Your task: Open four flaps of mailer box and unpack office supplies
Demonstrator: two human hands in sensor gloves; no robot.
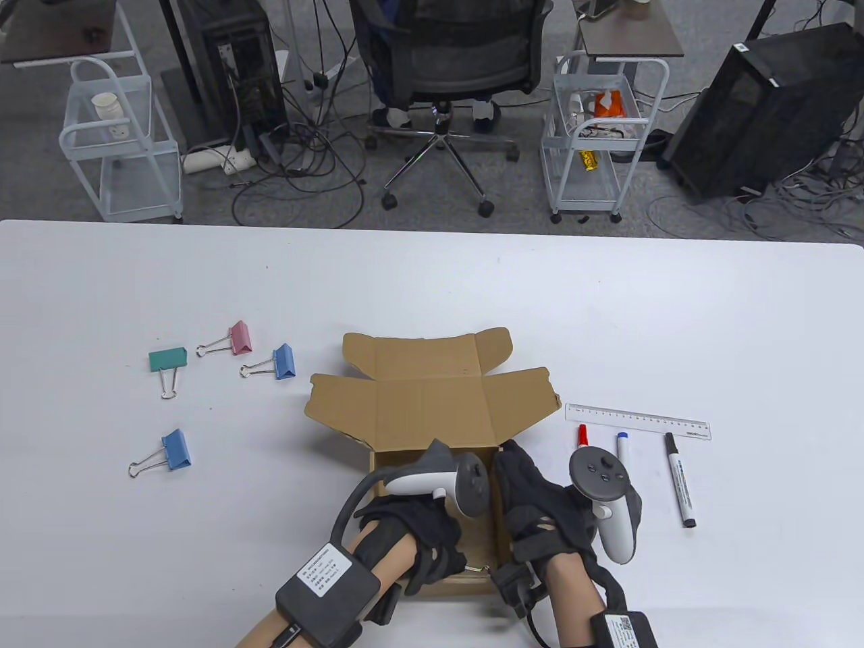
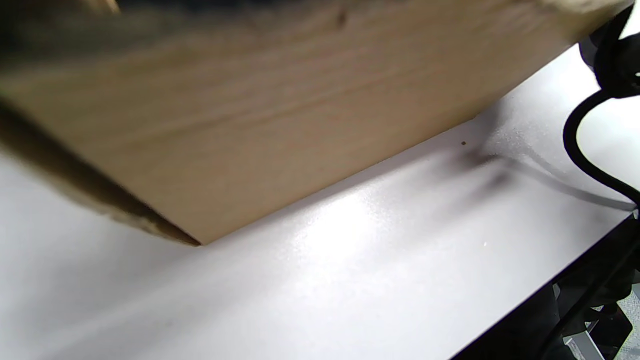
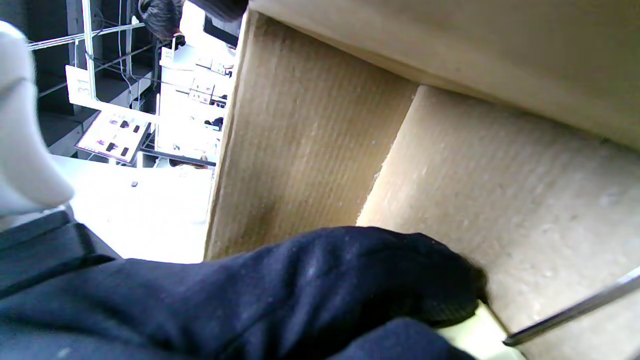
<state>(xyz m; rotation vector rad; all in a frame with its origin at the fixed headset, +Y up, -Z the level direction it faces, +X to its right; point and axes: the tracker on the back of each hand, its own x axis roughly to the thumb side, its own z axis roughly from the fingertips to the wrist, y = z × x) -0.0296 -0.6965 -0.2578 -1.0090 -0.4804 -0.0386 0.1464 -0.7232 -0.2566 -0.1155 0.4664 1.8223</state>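
Note:
The brown mailer box [image 1: 432, 405] stands open in the table view, its flaps spread toward the far side. My left hand [image 1: 422, 533] lies over the box's near-left corner, its fingers curled down. The left wrist view shows only the box's outer wall [image 2: 280, 115], not the fingers. My right hand [image 1: 533, 496] reaches in over the right wall. In the right wrist view its gloved fingers [image 3: 380, 280] hold a pale binder clip [image 3: 475, 332] on the box floor. The clip's wire handle [image 1: 476, 569] shows between my hands.
Several binder clips lie left of the box: green [image 1: 167, 360], pink [image 1: 239, 337], blue [image 1: 283, 361] and blue [image 1: 177, 450]. A clear ruler [image 1: 638, 421] and three markers, red-capped [image 1: 582, 435], blue-capped [image 1: 623, 451] and black [image 1: 680, 479], lie to the right.

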